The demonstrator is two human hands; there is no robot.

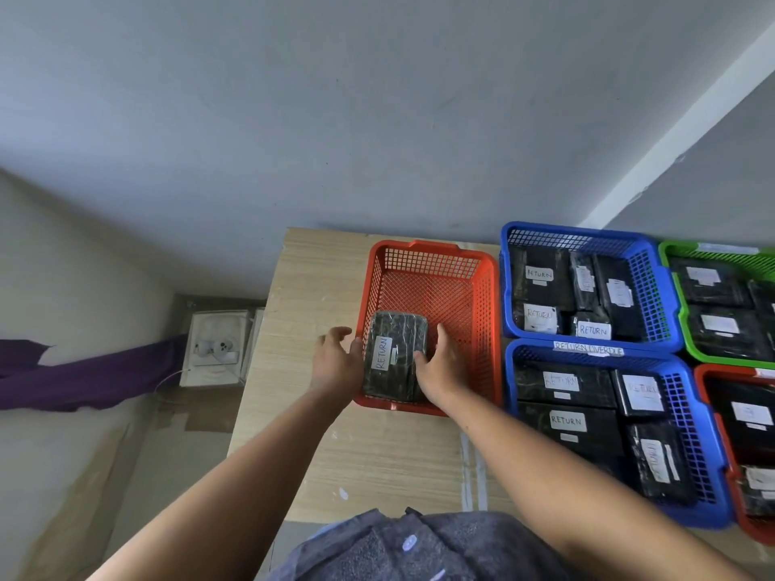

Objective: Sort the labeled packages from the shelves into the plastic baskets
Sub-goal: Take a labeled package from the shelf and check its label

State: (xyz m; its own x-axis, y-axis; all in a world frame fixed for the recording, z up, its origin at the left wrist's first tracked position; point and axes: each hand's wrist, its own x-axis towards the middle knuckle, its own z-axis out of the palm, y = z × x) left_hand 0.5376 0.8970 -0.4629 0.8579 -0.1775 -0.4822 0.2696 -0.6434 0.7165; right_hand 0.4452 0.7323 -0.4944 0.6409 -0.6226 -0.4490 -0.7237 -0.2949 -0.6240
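A black wrapped package [394, 362] with a white "RETURN" label lies in the near left corner of the red plastic basket [488, 329], which holds nothing else. My left hand [335, 362] is at the basket's left wall with its fingers spread and loose, its thumb close to the package's left edge. My right hand [442, 366] is inside the basket, fingers straight along the package's right side and thumb touching that edge. Neither hand wraps round the package.
The baskets stand on a light wooden table [318, 287]. Right of the red one are two blue baskets [650, 262] [687, 396] full of black labelled packages, then a green basket [679, 295] and another red basket [725, 446]. A white box [214, 350] and purple cloth [84, 379] lie to the left, below the table.
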